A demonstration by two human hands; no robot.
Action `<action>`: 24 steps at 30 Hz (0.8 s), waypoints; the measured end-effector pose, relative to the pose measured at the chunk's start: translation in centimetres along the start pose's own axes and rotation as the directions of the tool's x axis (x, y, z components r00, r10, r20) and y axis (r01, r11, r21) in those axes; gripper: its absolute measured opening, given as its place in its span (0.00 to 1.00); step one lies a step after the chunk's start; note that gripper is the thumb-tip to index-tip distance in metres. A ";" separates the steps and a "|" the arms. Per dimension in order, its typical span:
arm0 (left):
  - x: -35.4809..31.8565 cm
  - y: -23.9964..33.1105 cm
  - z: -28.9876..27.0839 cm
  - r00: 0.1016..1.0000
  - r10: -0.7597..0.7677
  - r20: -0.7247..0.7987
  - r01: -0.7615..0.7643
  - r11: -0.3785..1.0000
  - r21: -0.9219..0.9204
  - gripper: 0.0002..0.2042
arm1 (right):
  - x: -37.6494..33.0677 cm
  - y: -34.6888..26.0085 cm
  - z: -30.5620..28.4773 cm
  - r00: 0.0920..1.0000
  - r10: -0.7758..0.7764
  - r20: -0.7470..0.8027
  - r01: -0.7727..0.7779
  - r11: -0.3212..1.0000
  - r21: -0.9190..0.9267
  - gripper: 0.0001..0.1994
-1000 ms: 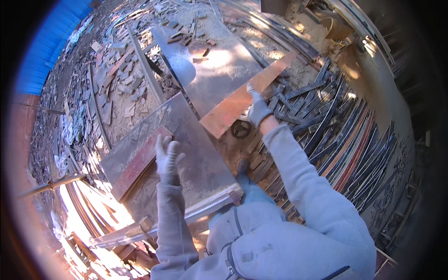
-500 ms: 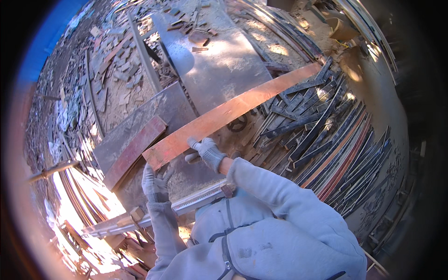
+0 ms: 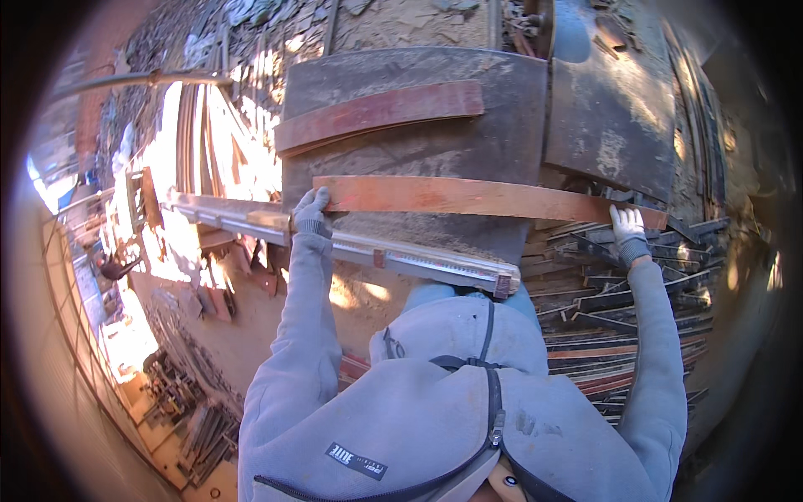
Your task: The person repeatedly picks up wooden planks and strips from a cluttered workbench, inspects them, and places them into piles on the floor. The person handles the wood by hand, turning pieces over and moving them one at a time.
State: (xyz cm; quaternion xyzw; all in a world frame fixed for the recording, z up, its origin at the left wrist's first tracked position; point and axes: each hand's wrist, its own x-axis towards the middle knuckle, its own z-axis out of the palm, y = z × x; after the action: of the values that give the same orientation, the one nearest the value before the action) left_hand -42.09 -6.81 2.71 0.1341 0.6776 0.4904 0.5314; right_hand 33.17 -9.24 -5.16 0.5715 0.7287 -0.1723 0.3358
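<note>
A long orange-brown wooden board [image 3: 468, 197] spans from left to right in front of me, over the dark, dusty tabletop [image 3: 410, 71]. My left hand [image 3: 313, 212], in a pale knit glove, grips its left end. Near the opposite end, my right hand [image 3: 627, 226], gloved too, has its fingers over the board's near edge; its thumb is hidden. Beyond the held board, a shorter reddish board [image 3: 381, 115] rests on the tabletop, apart from it. Closer to my body runs a metal rail [image 3: 418, 259] with a measuring scale along it.
Dark wooden strips [image 3: 619, 309] lie heaped at the right, below my right hand. Sunlit long strips [image 3: 201, 138] stand at the left. A second dark panel [image 3: 611, 125] adjoins the tabletop at the upper right. Scattered wood scraps [image 3: 401, 25] cover the ground at the far side.
My view has turned left, and the long board now runs nearly level across it. My right hand has moved from near the board's left part to its right end; my left hand stays at the left end.
</note>
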 end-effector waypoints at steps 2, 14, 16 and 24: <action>0.5 0.1 -0.6 0.995 0.055 0.080 -0.061 0.996 0.065 0.14 | 1.5 -1.2 4.4 0.999 0.009 -0.040 -0.008 1.000 0.027 0.62; -2.5 -4.3 5.1 0.821 0.396 0.412 -0.325 -0.271 0.906 0.48 | 2.2 -1.7 6.1 0.945 -0.059 -0.321 0.122 0.976 0.182 0.36; -6.4 -7.2 8.7 0.747 0.172 0.643 -0.600 -0.242 0.762 0.51 | -0.8 -2.2 6.2 0.931 -0.061 -0.360 0.137 0.972 0.190 0.36; -12.7 -9.9 9.1 0.468 -0.440 0.766 -0.882 -0.281 0.378 0.65 | -7.7 -9.2 5.3 0.971 -0.107 -0.215 0.150 0.970 0.193 0.42</action>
State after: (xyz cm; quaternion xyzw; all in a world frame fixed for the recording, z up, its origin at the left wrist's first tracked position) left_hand -25.94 -15.77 2.59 0.8537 0.3767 -0.2249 0.2805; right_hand 26.96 -20.75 -4.91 0.5693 0.7729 -0.2097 0.1860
